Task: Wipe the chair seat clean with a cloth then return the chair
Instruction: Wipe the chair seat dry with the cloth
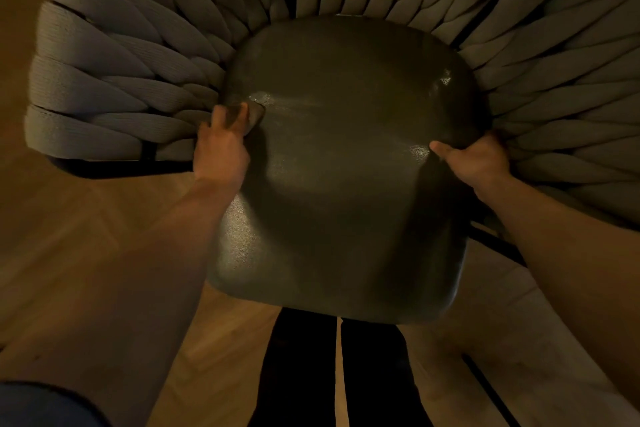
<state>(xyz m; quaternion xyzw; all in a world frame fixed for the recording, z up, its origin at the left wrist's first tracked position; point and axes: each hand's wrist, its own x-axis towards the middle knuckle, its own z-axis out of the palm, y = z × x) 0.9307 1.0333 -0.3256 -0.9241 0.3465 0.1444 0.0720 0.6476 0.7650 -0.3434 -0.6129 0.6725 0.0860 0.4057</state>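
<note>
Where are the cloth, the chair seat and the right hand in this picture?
cloth [255, 113]: head view, on the bit showing past the left hand's fingers.
chair seat [346, 135]: head view, on the bare middle of the cushion.
right hand [479, 160]: head view, on its back.

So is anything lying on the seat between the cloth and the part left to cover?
Nothing visible. The left hand presses the cloth at the seat's left edge; the surface across to the right hand at the opposite edge is bare.
</note>
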